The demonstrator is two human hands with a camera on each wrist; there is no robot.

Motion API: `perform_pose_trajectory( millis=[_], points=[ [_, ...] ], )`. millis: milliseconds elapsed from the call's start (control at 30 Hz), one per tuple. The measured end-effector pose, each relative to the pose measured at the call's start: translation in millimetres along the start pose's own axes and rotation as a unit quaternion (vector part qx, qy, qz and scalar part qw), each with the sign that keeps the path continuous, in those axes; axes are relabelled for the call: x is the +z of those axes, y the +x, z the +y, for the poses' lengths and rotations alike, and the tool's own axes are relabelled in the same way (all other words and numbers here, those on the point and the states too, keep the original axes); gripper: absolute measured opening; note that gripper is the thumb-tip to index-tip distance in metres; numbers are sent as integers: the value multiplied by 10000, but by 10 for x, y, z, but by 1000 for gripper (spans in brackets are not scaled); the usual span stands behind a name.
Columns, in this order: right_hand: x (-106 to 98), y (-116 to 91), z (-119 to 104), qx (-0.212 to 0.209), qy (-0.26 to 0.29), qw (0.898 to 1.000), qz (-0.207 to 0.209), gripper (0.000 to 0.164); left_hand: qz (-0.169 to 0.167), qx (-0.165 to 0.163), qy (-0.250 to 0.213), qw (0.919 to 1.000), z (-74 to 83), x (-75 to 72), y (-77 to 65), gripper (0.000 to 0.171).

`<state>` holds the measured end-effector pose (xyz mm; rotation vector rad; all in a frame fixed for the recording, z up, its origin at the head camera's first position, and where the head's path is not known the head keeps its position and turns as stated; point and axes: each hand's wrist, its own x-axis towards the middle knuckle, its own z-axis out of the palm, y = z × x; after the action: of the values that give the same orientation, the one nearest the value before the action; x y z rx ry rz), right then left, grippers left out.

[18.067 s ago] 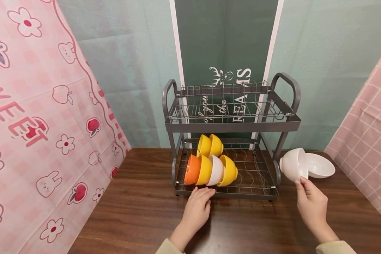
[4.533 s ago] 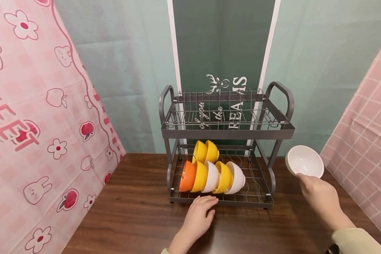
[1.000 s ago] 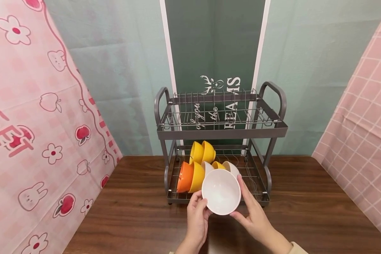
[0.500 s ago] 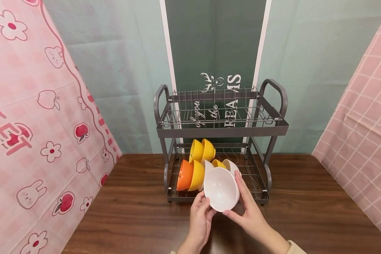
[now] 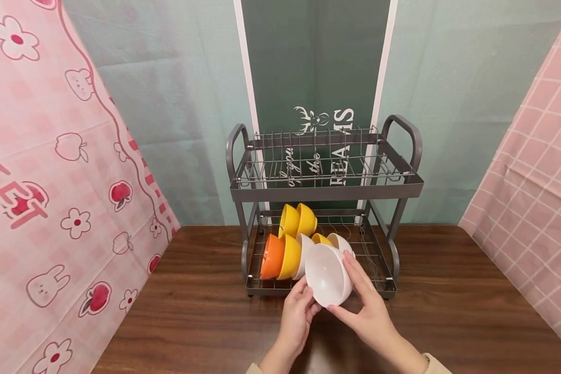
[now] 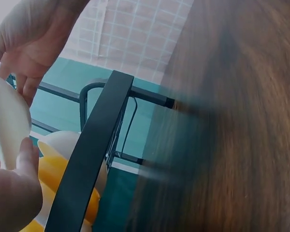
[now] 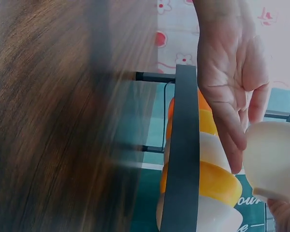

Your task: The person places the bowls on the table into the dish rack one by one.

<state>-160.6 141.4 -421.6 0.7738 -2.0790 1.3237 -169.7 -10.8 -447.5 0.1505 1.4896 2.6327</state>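
In the head view, a small white bowl [image 5: 328,275] is held between both hands in front of the rack's lower tier, its opening tilted toward the left and the camera. My left hand [image 5: 295,318] grips it low on the left, thumb at the rim. My right hand [image 5: 370,318] holds it from the right, fingers along the outside and thumb underneath. Behind it on the lower tier, an orange bowl [image 5: 272,257], a yellow bowl [image 5: 290,257] and white and yellow bowls stand on edge in a row, partly hidden. Two yellow bowls [image 5: 306,220] sit behind them.
The grey two-tier dish rack [image 5: 327,194] stands on a brown wooden table [image 5: 453,291]; its upper tier has wire slots. A pink patterned cloth [image 5: 89,208] hangs at left, a pink checked cloth [image 5: 533,182] at right, and a green curtain [image 5: 205,130] behind.
One more white bowl has joined the front row since the oldest frame. Another came from the table's right into both hands; over the last second it has turned leftward and shifted slightly right.
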Motion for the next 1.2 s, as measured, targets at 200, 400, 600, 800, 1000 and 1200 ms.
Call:
perform_pose_trajectory(
  millis=[200, 400, 600, 800, 1000, 1200],
  points=[
    [-135, 70, 96, -113, -726, 9943, 771, 89, 217, 883, 1500, 9845, 3, -53, -6, 35],
    [-342, 178, 229, 345, -1415, 9815, 1240, 96, 10, 3170, 5254, 7896, -43, -215, -2, 26],
    [-427, 200, 341, 855, -1826, 9728, 1142, 94, -329, 3442, 6593, 6677, -103, -286, -4, 28],
    [-389, 169, 469, 1079, -2035, 9701, 759, 92, -452, 3466, 6851, 6392, -97, -307, 8, 29],
    [-316, 145, 600, 1328, -2257, 9646, 318, 90, -504, 3438, 6800, 6457, -90, -309, 21, 29],
    [-240, 130, 690, 1482, -2142, 9654, 145, 90, -557, 3268, 6704, 6638, -79, -301, 19, 26]
  ],
)
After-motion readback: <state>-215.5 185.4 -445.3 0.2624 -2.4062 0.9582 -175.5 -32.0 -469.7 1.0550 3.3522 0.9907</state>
